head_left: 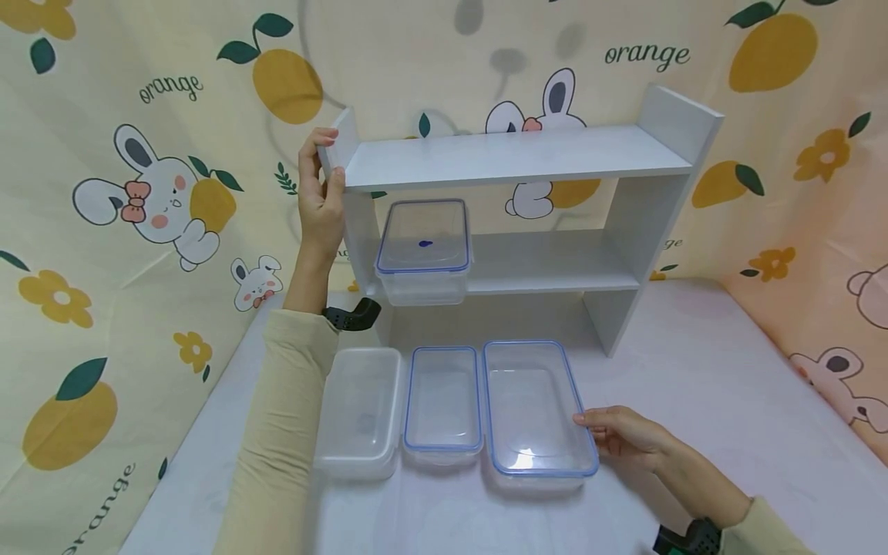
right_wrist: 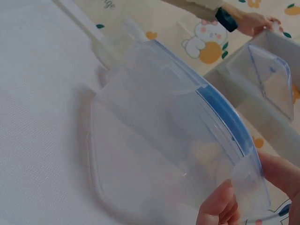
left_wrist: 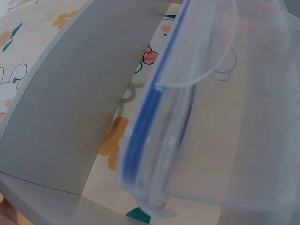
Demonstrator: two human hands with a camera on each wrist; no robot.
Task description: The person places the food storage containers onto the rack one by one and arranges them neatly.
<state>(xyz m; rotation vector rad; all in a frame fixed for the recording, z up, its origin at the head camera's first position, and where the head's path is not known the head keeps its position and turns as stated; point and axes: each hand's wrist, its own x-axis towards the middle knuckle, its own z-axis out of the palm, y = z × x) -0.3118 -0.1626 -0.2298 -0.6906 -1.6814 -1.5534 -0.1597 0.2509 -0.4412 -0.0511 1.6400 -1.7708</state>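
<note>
While my left grip (head_left: 321,185) is raised, clamped on one white shelf (head_left: 513,160) by its left side panel, my right grip (head_left: 627,435), low, pinches the right edge of a large container (head_left: 534,408). Leftward of it, a smaller container (head_left: 444,397) and a pale-lidded container (head_left: 361,408) sit on the desk (head_left: 714,362); a fourth container (head_left: 422,247) stands on the shelf, below and right of my left grip.
</note>
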